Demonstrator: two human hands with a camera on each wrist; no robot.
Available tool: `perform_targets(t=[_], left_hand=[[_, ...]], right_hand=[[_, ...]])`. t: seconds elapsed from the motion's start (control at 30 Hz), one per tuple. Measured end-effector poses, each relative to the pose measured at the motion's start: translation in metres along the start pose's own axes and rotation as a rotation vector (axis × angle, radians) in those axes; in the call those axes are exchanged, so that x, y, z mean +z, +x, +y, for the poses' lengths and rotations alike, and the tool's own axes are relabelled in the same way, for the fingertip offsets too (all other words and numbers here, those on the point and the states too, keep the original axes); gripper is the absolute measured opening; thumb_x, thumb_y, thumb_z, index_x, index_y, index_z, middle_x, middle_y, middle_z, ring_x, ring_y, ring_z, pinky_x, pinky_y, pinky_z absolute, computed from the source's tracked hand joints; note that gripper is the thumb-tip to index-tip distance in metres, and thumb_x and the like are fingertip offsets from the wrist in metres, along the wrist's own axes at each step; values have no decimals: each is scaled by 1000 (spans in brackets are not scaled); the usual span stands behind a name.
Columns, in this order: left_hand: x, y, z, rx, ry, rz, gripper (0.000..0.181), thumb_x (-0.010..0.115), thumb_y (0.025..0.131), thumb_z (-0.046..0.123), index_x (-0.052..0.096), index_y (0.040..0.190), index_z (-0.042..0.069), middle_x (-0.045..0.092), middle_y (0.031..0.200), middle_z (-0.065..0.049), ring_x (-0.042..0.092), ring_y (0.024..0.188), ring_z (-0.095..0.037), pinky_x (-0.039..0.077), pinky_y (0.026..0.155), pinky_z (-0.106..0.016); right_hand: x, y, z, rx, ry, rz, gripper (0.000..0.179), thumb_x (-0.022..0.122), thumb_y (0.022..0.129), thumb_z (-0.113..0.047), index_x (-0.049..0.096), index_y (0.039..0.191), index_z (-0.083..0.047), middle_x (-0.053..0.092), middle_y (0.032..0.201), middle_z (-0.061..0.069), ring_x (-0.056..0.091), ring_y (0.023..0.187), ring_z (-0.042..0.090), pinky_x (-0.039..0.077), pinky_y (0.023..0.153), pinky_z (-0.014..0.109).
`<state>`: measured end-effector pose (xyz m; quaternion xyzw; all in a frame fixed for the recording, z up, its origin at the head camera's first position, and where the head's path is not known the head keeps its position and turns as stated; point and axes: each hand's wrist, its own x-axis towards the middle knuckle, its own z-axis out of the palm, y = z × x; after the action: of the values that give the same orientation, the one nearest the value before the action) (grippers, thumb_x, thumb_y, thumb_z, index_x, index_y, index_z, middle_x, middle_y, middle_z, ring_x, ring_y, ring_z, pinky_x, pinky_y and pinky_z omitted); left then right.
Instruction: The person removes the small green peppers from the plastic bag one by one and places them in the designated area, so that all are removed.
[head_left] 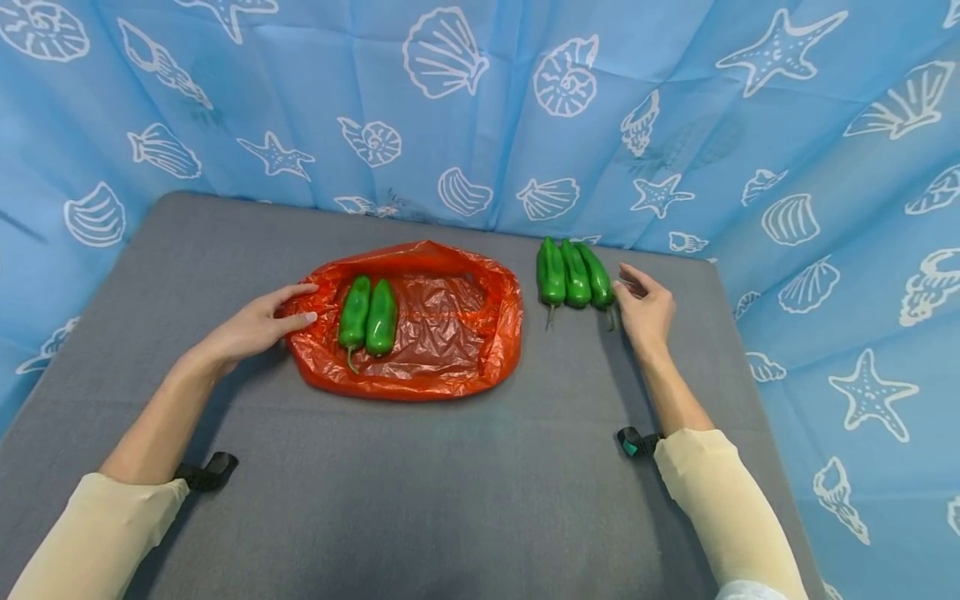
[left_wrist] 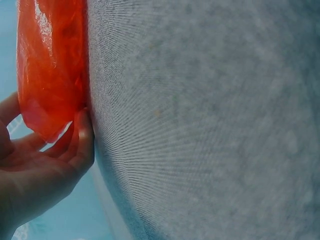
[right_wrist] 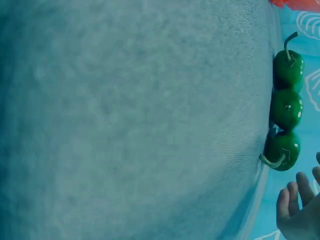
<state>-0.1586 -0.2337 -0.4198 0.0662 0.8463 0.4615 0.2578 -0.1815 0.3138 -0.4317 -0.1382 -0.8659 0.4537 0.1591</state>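
Rightmost green pepper (head_left: pixel 597 278) lies just left of my right hand (head_left: pixel 647 313), long axis pointing away; that hand, loosely spread, grips nothing, though contact's unclear.

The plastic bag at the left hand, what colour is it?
The bag is orange-red, seen best in the head view.

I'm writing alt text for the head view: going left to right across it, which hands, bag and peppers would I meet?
Left hand → red plastic bag with two green peppers in it → row of three green peppers → right hand.
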Motion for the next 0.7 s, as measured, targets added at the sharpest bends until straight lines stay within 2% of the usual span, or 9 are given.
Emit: perform_targets(t=[0.1,0.2,0.3,0.4,0.53,0.7], left_hand=[[0,0,0,1,6,1,73,52,102,46,21,159,13,20,158,-26,39,125,-40,30,104,-59],[0,0,1,-1,9,4,72,51,102,45,21,159,13,24,155,-26,45,115,-38,34,99,-55],[1,-1,1,2,13,5,72,51,103,45,20,159,12,24,155,-27,46,114,-38,34,98,-54],[0,-1,1,2,15,4,72,51,103,45,20,159,12,21,157,-27,42,119,-36,32,100,-55],[0,-1,1,1,8,1,72,51,103,44,20,159,12,20,157,-27,41,121,-38,32,101,-57],[1,-1,1,2,3,0,72,52,103,43,20,159,12,17,159,-28,36,130,-42,28,105,-62]], right_hand=[[-1,-2,-1,-72,35,58,32,67,95,-10,69,127,-11,70,121,7,65,104,19,50,91,27],[-2,-4,-4,-93,59,64,32,68,95,-11,70,127,-13,71,119,7,65,102,15,50,90,25],[-1,-7,-10,-105,94,61,33,67,94,-10,69,127,-13,70,119,8,64,101,13,50,90,24],[0,-13,-18,-138,150,51,34,67,93,-5,68,127,-9,70,119,13,64,100,15,50,89,24],[-1,-28,-41,-181,196,21,35,65,93,0,66,128,-2,68,120,21,65,99,21,50,87,23],[-1,-41,-60,-235,225,13,33,63,92,5,66,125,4,67,118,24,65,99,26,50,84,21]])
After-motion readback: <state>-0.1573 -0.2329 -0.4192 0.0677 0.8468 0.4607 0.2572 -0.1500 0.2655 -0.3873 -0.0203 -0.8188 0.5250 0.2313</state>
